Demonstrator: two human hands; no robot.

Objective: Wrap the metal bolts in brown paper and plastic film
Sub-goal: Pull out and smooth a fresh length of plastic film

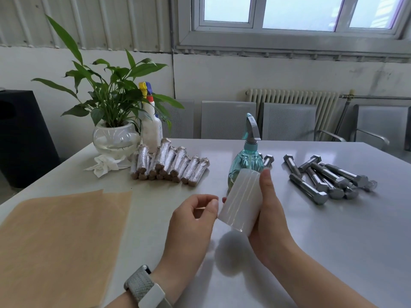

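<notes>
My right hand grips a white roll of plastic film above the table, tilted. My left hand is beside the roll's lower left edge, thumb and fingers pinched at the film's loose end. Brown paper sheets lie flat at the near left. A pile of several bare metal bolts lies at the right. Several wrapped bolts, brown paper under shiny film, are stacked at the middle back.
A teal spray bottle stands just behind the roll. A potted plant in a glass bowl, a white spray bottle and crumpled tissue sit at the back left. Metal chairs line the far table edge.
</notes>
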